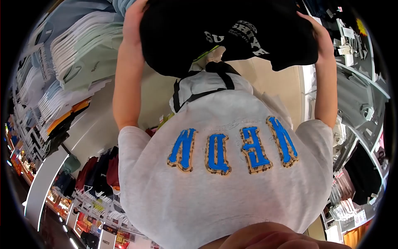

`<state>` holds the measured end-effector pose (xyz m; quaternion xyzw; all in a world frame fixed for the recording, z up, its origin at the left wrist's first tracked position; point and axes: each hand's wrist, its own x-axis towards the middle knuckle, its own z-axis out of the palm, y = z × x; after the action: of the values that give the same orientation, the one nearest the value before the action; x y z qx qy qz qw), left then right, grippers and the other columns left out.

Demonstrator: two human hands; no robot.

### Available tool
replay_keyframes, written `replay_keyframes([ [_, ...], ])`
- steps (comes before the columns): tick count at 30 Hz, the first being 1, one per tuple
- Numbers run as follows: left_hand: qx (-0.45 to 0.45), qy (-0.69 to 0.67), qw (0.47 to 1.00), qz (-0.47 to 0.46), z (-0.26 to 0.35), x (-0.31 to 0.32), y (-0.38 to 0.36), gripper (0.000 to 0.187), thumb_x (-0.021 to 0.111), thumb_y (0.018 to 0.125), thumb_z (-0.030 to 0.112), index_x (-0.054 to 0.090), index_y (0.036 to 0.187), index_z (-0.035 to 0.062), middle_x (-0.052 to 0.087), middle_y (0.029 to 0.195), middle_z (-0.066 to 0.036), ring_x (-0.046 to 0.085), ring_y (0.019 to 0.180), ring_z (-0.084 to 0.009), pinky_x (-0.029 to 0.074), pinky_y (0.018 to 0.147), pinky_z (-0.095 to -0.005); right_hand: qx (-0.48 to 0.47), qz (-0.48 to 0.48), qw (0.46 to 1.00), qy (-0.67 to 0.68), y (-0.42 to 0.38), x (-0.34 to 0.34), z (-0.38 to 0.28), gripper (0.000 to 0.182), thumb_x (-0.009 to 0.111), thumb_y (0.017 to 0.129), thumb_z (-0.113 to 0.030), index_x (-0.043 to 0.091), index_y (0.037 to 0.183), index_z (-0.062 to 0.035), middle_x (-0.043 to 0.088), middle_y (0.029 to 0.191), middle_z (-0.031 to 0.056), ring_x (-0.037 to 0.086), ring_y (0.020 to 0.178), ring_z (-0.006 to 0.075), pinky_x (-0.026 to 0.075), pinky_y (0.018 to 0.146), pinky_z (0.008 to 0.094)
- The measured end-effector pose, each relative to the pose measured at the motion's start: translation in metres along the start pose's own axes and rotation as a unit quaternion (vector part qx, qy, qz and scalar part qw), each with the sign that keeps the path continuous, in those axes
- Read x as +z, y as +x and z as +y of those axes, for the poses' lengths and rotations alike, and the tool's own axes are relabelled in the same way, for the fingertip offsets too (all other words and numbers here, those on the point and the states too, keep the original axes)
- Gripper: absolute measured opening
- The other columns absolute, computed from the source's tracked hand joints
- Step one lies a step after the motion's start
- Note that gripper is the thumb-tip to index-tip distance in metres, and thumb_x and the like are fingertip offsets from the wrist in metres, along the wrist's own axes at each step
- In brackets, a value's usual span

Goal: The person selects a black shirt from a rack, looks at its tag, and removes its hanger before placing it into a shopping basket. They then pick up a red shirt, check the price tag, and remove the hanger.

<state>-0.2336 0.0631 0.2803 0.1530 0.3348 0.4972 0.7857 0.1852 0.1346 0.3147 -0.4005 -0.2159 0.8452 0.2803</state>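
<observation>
A black shirt (182,33) with white lettering is held up in front of me, spread between both hands. My left hand (133,20) is closed on its left edge, the fingers mostly hidden behind the cloth. At the right edge, my right hand (322,37) grips the same shirt, with the thumb showing near the top. The cloth sags between them, and its lower edge hangs uneven. Below it, a white item with black straps (211,83) shows at the front of my body.
On the left hang rows of pale shirts (89,58) on white hangers. Darker garments (99,170) hang lower left. White shelving (365,79) with clothes and tags curves along the right. Pale floor (273,79) shows beyond my white T-shirt (224,191) with blue letters.
</observation>
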Motion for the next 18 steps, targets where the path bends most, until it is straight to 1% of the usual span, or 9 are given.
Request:
replay_keyframes([
  [3, 0.240, 0.168, 0.928, 0.231, -0.024, 0.051, -0.019, 0.026, 0.059, 0.093, 0.016, 0.061, 0.111, -0.0014, 0.065, 0.095, -0.005, 0.061, 0.086, -0.0121, 0.048, 0.080, -0.0259, -0.062, 0.033, 0.996, -0.048, -0.004, 0.041, 0.027, 0.036, 0.047, 0.100, -0.017, 0.055, 0.128, 0.0027, 0.062, 0.125, 0.0120, 0.059, 0.115, 0.0193, 0.046, 0.101, 0.0321],
  [5, 0.256, 0.237, 0.936, 0.056, -0.032, 0.067, -0.026, 0.022, 0.056, 0.096, 0.015, 0.060, 0.110, -0.0013, 0.063, 0.091, -0.002, 0.058, 0.084, -0.0079, 0.046, 0.075, -0.0227, -0.039, -0.022, 0.998, -0.036, 0.007, 0.059, 0.045, 0.035, 0.051, 0.098, -0.019, 0.056, 0.128, -0.0001, 0.062, 0.125, 0.0089, 0.059, 0.114, 0.0178, 0.046, 0.099, 0.0319],
  [7, 0.225, 0.240, 0.945, 0.001, -0.051, 0.080, -0.026, 0.020, 0.056, 0.096, 0.013, 0.059, 0.108, -0.0026, 0.062, 0.091, 0.000, 0.056, 0.083, -0.0061, 0.046, 0.072, -0.0221, -0.096, 0.039, 0.991, -0.079, 0.015, 0.096, 0.064, 0.034, 0.053, 0.097, -0.018, 0.057, 0.127, -0.0018, 0.063, 0.124, 0.0067, 0.060, 0.113, 0.0166, 0.046, 0.097, 0.0309],
  [9, 0.223, 0.184, 0.957, -0.036, -0.070, 0.086, -0.024, 0.024, 0.060, 0.094, 0.015, 0.059, 0.110, -0.0031, 0.062, 0.089, -0.002, 0.056, 0.082, -0.0070, 0.046, 0.070, -0.0242, -0.143, -0.003, 0.986, -0.091, 0.022, 0.113, 0.079, 0.025, 0.056, 0.095, -0.013, 0.062, 0.118, -0.0050, 0.067, 0.112, 0.0042, 0.063, 0.102, 0.0145, 0.051, 0.086, 0.0310],
  [11, 0.286, 0.322, 0.903, -0.008, -0.059, 0.096, -0.043, 0.034, 0.068, 0.090, 0.019, 0.059, 0.115, -0.0019, 0.063, 0.090, -0.005, 0.057, 0.081, -0.0094, 0.047, 0.071, -0.0256, -0.183, -0.029, 0.977, -0.101, 0.023, 0.128, 0.092, 0.019, 0.057, 0.094, -0.012, 0.063, 0.111, -0.0052, 0.067, 0.104, 0.0026, 0.065, 0.096, 0.0138, 0.051, 0.081, 0.0311],
  [12, 0.344, 0.341, 0.873, -0.056, -0.056, 0.091, -0.042, 0.044, 0.073, 0.085, 0.022, 0.058, 0.120, -0.0001, 0.061, 0.092, -0.009, 0.058, 0.082, -0.0148, 0.048, 0.075, -0.0272, -0.225, 0.041, 0.966, -0.117, 0.018, 0.144, 0.098, 0.016, 0.058, 0.094, -0.012, 0.063, 0.108, -0.0056, 0.067, 0.099, 0.0016, 0.064, 0.095, 0.0138, 0.051, 0.080, 0.0314],
  [13, 0.343, 0.446, 0.825, -0.051, -0.052, 0.084, -0.051, 0.048, 0.075, 0.082, 0.021, 0.058, 0.121, -0.0016, 0.059, 0.094, -0.011, 0.059, 0.084, -0.0196, 0.048, 0.079, -0.0291, -0.218, -0.126, 0.966, -0.060, 0.028, 0.128, 0.094, 0.016, 0.056, 0.095, -0.011, 0.062, 0.109, -0.0032, 0.066, 0.099, 0.0030, 0.064, 0.096, 0.0153, 0.051, 0.079, 0.0321],
  [15, 0.467, 0.440, 0.767, -0.018, -0.056, 0.085, -0.062, 0.045, 0.074, 0.082, 0.017, 0.058, 0.120, -0.0023, 0.057, 0.092, -0.011, 0.059, 0.084, -0.0222, 0.048, 0.080, -0.0303, -0.255, 0.062, 0.952, -0.159, 0.003, 0.184, 0.109, 0.047, 0.064, 0.090, -0.016, 0.047, 0.132, -0.0022, 0.062, 0.118, 0.0071, 0.062, 0.101, 0.0210, 0.049, 0.093, 0.0377],
  [18, 0.376, 0.429, 0.820, -0.048, -0.047, 0.072, -0.063, 0.041, 0.070, 0.084, 0.010, 0.057, 0.121, -0.0025, 0.059, 0.096, -0.012, 0.060, 0.087, -0.0204, 0.048, 0.080, -0.0303, -0.296, -0.032, 0.940, -0.170, 0.011, 0.171, 0.111, 0.021, 0.055, 0.095, -0.008, 0.059, 0.114, 0.0025, 0.065, 0.103, 0.0074, 0.064, 0.099, 0.0186, 0.053, 0.081, 0.0321],
])
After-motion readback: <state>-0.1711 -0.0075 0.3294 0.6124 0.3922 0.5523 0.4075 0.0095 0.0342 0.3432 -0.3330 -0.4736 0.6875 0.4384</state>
